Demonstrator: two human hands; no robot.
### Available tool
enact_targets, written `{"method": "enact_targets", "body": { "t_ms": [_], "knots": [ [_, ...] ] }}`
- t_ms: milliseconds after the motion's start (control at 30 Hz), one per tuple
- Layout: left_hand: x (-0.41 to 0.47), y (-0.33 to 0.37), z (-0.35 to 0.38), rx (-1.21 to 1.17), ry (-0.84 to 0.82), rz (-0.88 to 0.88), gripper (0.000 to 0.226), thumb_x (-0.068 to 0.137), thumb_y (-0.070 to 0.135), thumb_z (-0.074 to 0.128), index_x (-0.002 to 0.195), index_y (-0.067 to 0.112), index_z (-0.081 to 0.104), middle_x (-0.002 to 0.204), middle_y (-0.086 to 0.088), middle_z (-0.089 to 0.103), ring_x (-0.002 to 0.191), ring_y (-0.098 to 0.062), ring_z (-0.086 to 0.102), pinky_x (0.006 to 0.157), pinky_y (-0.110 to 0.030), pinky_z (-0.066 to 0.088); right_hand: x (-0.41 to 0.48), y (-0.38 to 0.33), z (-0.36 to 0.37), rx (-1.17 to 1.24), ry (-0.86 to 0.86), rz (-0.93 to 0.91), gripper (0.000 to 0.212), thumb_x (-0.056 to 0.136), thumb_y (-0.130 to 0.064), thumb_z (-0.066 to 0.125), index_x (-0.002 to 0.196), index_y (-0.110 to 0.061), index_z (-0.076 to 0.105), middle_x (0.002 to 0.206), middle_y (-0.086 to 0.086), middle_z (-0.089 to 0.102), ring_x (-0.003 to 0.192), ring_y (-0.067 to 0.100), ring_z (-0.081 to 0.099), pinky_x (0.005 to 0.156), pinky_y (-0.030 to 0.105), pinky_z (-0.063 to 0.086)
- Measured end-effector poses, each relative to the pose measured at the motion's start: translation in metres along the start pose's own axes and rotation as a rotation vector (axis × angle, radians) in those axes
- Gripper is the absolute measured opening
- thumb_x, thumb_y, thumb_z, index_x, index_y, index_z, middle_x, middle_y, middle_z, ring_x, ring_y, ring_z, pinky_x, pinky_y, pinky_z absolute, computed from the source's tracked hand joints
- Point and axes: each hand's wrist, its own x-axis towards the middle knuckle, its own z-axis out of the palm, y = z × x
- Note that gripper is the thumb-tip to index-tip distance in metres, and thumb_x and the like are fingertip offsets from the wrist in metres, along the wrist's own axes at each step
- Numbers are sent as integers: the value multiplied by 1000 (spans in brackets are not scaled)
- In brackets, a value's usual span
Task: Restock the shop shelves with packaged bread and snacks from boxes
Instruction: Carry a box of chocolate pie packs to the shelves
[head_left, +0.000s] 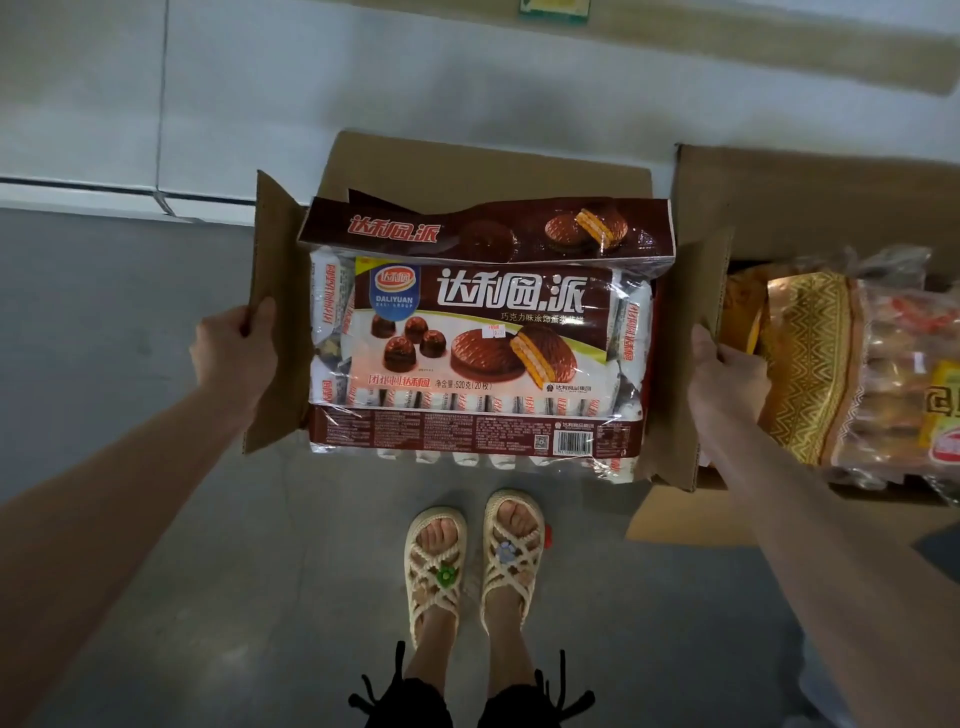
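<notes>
Your left hand and right hand gripped opposite sides of the box; the chocolate-pie pack lay inside the box, long axis hand to hand, equally near both.

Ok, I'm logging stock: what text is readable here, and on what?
"达利园.派": front of the brown chocolate-pie multipack in the open cardboard box.
"DALIYUAN": blue badge on that multipack.
"净含量:520克(20枚)": its lower front.
"达利园.派": second brown pack behind it.
Too small to read: barcode digits, fine print, price sticker.
Blurred: labels on the clear bread bags in the right-hand box.
</notes>
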Motion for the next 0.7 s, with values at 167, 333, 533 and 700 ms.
{"method": "enact_targets", "body": {
  "t_ms": [167, 333, 533, 700],
  "knots": [
    [3, -5, 12, -15, -16, -3, 31, 99, 34, 51, 88, 7, 61, 65, -6, 48, 74, -25, 50, 66, -33, 38, 8, 5, 3, -2, 5, 0, 39, 100, -38, 48, 84, -6, 64, 78, 7, 57, 80, 25, 57, 76, 36, 49],
    [2, -5, 19, -24, 6, 7, 32, 100, 33, 50, 84, 6, 58, 62, -4, 44, 58, -22, 42, 55, -25, 32, 11, 5, 3, 9, 1, 2, 41, 100, -38, 48, 75, -7, 60, 68, 1, 53, 76, 22, 56, 70, 31, 43],
    [-2, -2, 20, -39, -2, -10, 38, 100, 32, 50, 68, 11, 50, 59, -3, 41, 52, -17, 38, 49, -23, 27, 10, 5, 3, 16, 6, 19, 41, 100, -38, 47, 73, -9, 57, 69, 1, 52, 78, 23, 55, 73, 34, 46],
    [-1, -8, 23, -83, -25, -58, 33, 98, 36, 52, 72, 17, 56, 67, -5, 52, 68, -22, 52, 62, -30, 42, 9, 5, 2, -6, -6, 24, 38, 101, -40, 45, 93, -10, 66, 88, 5, 59, 87, 24, 58, 88, 41, 52]
  ]
}}
